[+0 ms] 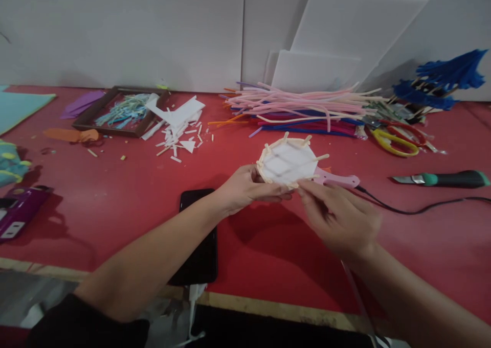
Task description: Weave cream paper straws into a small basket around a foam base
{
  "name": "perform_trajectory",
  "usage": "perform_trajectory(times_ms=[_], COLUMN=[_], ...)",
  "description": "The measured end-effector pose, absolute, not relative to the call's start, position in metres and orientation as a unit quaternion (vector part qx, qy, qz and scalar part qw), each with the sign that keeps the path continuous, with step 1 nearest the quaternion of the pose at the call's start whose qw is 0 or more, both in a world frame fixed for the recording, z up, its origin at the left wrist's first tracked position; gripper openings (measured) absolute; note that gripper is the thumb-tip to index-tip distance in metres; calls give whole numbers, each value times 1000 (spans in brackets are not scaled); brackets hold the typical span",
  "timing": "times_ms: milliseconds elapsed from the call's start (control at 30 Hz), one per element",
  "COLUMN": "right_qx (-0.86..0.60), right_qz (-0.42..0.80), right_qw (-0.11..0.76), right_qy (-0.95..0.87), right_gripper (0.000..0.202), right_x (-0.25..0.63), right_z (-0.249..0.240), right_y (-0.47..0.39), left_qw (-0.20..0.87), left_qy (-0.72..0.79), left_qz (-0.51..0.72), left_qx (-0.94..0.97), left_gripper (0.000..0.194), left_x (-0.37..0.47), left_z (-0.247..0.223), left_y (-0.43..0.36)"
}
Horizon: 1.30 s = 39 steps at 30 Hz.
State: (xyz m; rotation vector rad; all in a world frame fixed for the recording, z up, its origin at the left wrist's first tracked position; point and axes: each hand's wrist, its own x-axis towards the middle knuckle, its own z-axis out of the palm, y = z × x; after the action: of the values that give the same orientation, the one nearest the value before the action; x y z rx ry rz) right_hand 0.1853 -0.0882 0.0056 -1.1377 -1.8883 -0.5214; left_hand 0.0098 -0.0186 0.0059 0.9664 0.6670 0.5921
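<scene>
Above the table, my left hand [249, 190] is closed on a round white disc [289, 161] from its left and lower edge. Cream fuzzy stems, like pipe cleaners, line the disc's rim, and several short ends stick up or out from it. At the lower right rim, my right hand [339, 217] pinches the edge with thumb and fingertips; the exact bit between them is hard to see. Just behind that hand lies a pink glue gun [341, 179] with a black cord, partly hidden by the disc and hand.
On the red table [126, 200] lie a black phone [199, 251], white scraps [178, 123], a brown frame [115, 128], pink pipe cleaners [307, 102], yellow-handled scissors [395, 142] and a cutter knife [441, 179] with its blade out. White boards [345, 26] lean against the wall.
</scene>
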Motion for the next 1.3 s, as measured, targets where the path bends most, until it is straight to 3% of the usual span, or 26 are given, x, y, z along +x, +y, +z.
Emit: perform_trajectory(times_ms=[233,500,733,1033,1300], right_qx=[-465,-468,-481,-500,-495], right_qz=[-264,-232,-125,-40,22], right_qw=[413,424,438,422,399], right_qy=[-737,-740,-749,-755,-772], right_gripper=[6,12,24,15,14], right_x=[185,182,178,177,183], right_z=[9,6,3,2,-2], right_y=[-88,-86,-89,-90,-89], left_qw=[791,771,771,764,779], left_qy=[300,318,309,305,316], left_qz=[289,325,328,301,270], left_qx=[448,446,449,482,470], left_gripper=[33,39,34,26,38], left_x=[12,14,12,12,12], left_z=[4,2,5,12,9], left_y=[-19,-18,-20,-21,-20])
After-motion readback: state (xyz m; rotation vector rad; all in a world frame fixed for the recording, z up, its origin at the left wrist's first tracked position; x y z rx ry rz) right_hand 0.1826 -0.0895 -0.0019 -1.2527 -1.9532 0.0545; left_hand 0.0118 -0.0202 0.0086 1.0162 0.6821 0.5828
